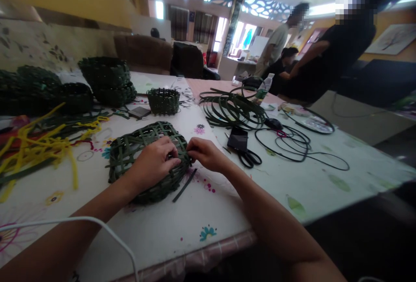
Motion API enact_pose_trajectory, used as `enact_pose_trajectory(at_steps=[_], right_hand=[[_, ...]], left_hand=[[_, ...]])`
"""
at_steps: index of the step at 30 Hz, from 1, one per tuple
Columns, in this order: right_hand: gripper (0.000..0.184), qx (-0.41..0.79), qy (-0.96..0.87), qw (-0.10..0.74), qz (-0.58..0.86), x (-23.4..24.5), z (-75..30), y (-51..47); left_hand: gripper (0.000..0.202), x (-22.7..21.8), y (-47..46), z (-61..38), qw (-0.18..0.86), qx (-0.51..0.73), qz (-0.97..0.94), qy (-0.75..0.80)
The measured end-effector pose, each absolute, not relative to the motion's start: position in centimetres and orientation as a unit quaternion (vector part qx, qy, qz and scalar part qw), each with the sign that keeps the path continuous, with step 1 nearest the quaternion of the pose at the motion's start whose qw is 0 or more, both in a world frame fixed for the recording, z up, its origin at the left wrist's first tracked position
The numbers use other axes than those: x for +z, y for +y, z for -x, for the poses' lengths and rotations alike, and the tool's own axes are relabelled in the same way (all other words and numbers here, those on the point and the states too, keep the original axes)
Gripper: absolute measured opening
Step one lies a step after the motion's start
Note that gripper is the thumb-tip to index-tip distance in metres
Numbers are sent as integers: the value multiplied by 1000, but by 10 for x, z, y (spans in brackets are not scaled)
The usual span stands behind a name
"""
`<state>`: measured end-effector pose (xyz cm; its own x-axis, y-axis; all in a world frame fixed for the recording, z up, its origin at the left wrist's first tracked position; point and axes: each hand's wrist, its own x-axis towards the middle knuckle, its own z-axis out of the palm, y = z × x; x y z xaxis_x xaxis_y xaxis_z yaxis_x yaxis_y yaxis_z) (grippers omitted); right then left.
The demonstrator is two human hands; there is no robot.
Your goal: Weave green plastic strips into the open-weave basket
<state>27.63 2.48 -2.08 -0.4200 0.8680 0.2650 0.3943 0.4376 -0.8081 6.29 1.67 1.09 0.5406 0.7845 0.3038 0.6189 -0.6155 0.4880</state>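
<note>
Several yellow strips (39, 147) lie tangled on the table (201, 212), well to the left of the half-woven basket (130, 149). That basket, made of dark green bands, sits flat on the table close to the near edge. Behind it and to its left stands a stack of finished green baskets (107, 80). A small green basket (163, 100) stands just behind it. The left hand (154, 162) lies over the basket's right part, fingers curled together and pressing down on the weave. The right hand (204, 154) meets it at the basket's right rim, fingertips pinched on a band there. A loose green strip (184, 185) rests against the rim below both hands. Right of the basket lie a phone (237, 139) and scissors (248, 158). A coil of green bands (232, 109) lies behind those, and black cables (299, 143) loop farther right.
</note>
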Motion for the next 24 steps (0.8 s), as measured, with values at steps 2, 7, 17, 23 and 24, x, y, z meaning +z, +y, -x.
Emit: enact_pose_trajectory(at_steps=[2, 7, 17, 23, 24], right_hand=[[9, 357, -762, 352, 409, -20, -276, 24], [9, 365, -753, 359, 414, -21, -275, 24], [12, 390, -732, 374, 415, -24, -272, 26], [15, 380, -734, 378, 417, -24, -270, 26], [15, 379, -734, 377, 419, -25, -270, 26]], left_hand=[[10, 12, 14, -66, 156, 250, -852, 433], [8, 11, 12, -74, 163, 255, -820, 486], [11, 11, 10, -79, 166, 235, -818, 498], [13, 10, 2, -88, 89, 228, -831, 500], [14, 10, 1, -90, 80, 225, -830, 504]])
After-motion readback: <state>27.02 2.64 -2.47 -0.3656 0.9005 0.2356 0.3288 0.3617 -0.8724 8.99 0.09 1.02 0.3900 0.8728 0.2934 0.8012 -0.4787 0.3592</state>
